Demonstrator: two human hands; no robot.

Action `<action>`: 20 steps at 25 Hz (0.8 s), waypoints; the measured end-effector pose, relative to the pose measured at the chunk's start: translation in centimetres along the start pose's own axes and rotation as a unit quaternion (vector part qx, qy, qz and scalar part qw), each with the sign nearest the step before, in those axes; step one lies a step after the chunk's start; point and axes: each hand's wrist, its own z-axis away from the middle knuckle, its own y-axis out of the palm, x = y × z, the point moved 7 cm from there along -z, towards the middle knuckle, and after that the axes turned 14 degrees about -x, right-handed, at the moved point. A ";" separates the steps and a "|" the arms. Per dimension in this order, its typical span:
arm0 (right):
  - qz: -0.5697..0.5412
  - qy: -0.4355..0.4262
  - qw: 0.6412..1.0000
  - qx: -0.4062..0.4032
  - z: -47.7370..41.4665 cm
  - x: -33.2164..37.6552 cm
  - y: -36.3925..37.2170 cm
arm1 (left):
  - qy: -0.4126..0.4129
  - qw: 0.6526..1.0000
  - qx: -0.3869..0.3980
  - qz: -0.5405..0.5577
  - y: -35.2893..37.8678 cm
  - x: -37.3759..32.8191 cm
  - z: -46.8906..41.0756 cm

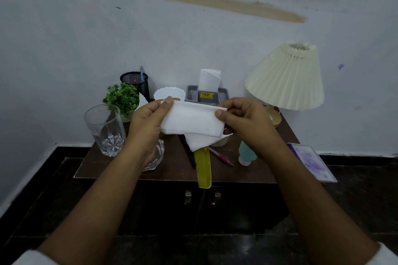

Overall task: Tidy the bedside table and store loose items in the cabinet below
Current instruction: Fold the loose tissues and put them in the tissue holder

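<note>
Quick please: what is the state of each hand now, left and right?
Left hand: closed, pinching the left end of the white tissue.
Right hand: closed, pinching the right end of the same tissue.

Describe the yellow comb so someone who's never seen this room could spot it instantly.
Find the dark wooden bedside table with the cream pleated lamp on its right. At the middle of its front edge lies a flat yellow plastic comb, overhanging the cabinet doors. Unlike the thin black pen and pink pen beside it, it is broad and toothed.
</note>
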 end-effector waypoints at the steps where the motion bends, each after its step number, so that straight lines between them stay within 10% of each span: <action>1: -0.014 0.012 1.000 -0.007 0.1 0.0 0.0 | -0.011 1.000 0.013 -0.002 0.2 0.2 0.1; 6: -0.075 0.058 0.995 -0.030 0.3 0.1 0.0 | -0.040 0.998 0.036 -0.034 0.1 0.8 -0.1; 15: 0.340 -0.322 0.882 0.048 2.2 1.2 3.3 | -0.163 0.986 0.034 -0.004 0.2 2.3 0.0; 20: 0.035 -0.099 0.991 -0.078 0.7 0.2 1.3 | -0.186 0.981 0.056 0.020 0.3 2.2 -0.1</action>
